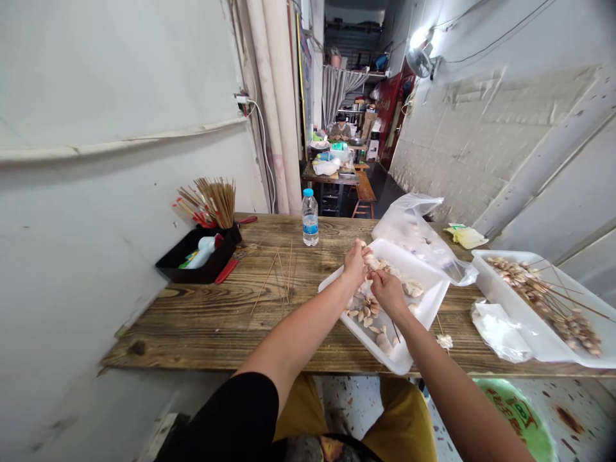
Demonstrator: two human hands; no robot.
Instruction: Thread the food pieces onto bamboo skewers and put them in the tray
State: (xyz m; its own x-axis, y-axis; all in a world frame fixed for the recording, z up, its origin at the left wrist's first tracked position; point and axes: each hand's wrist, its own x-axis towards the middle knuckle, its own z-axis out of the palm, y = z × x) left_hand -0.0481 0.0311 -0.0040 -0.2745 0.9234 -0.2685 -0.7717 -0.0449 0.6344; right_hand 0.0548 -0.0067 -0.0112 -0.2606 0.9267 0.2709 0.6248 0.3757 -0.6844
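Over the white tray [404, 364], my left hand [355, 263] closes round a garlic bulb [370, 261], its far side partly hidden by fingers. My right hand [387, 292] is closed beside it, fingertips pinched close to the bulb. A thin dark skewer [396, 332] sticks out below my right palm; its other end is hidden. Loose garlic cloves [368, 308] lie in the tray below my hands, with larger whole garlic pieces [412, 288] at its right side. By the tray's right edge, a short skewered garlic piece [444, 341] rests on the wooden table [231, 327].
Bare skewers [279, 279] lie left of the tray. A water bottle [310, 218] stands behind. At left is a black box [192, 273] with bundled sticks [216, 199]. A plastic bag [409, 224], a tissue pack [500, 330] and a tray of garlic skewers [548, 301] are at right.
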